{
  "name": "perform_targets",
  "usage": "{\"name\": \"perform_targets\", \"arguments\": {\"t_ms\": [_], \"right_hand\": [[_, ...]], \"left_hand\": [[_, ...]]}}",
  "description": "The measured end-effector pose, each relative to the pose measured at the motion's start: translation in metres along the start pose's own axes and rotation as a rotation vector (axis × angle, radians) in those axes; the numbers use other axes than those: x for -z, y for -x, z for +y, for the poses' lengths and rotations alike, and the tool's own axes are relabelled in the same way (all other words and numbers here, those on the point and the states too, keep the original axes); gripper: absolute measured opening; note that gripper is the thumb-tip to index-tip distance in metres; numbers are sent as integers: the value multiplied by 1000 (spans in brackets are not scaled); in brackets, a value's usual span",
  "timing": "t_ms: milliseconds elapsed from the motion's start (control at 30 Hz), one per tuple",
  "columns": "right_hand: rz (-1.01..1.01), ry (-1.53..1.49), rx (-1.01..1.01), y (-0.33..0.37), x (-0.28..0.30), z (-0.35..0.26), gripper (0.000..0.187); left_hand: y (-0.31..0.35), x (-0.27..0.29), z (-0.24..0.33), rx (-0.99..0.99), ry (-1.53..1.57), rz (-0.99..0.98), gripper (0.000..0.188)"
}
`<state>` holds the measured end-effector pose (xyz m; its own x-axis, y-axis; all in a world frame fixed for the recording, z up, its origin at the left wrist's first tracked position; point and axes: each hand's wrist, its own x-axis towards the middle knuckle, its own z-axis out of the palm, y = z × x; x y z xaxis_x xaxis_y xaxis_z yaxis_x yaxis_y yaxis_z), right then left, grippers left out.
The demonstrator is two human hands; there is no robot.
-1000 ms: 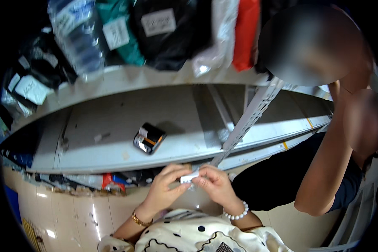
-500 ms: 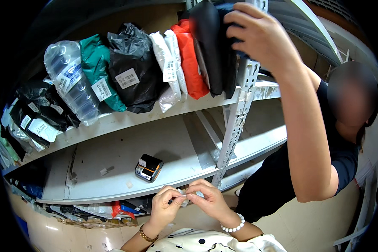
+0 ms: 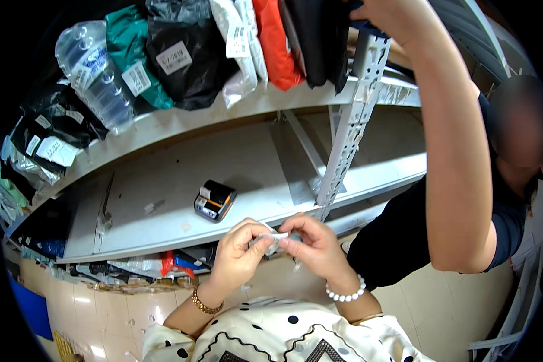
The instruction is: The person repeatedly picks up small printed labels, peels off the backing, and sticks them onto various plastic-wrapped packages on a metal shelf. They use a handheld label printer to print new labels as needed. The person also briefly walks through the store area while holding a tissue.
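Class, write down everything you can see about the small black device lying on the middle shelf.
The small black device is a boxy handheld unit, seemingly plastic, with rounded corners, an orange stripe across its top and a pale grey end panel. It lies flat and askew on the bare grey shelf, near the front edge. Nothing touches it but the shelf; both hands work below it, apart from it.

Grey metal shelving (image 3: 235, 163), perforated upright post (image 3: 350, 127), beige tiled floor (image 3: 127, 301), bagged clothing (image 3: 187, 54) above.

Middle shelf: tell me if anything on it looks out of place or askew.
The small black handheld printer lies alone and skewed on the grey middle shelf, with a small scrap loose to its left. The bagged garments on the shelf above stand packed but orderly. Nothing looks spilled or damaged.
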<state>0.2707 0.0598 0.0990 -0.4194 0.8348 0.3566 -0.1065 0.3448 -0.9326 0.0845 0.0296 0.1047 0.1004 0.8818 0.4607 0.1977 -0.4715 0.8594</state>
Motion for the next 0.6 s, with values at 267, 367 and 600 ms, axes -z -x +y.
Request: {"name": "perform_targets", "arguments": {"t_ms": [267, 367, 600], "right_hand": [[-88, -3, 88, -10, -4, -4, 12], [-80, 35, 70, -11, -4, -11, 10], [282, -111, 308, -18, -6, -8, 6]], "left_hand": [[-2, 6, 2, -81, -125, 56, 18], [-6, 5, 1, -151, -230, 75, 30], [-14, 12, 14, -269, -286, -34, 39]]}}
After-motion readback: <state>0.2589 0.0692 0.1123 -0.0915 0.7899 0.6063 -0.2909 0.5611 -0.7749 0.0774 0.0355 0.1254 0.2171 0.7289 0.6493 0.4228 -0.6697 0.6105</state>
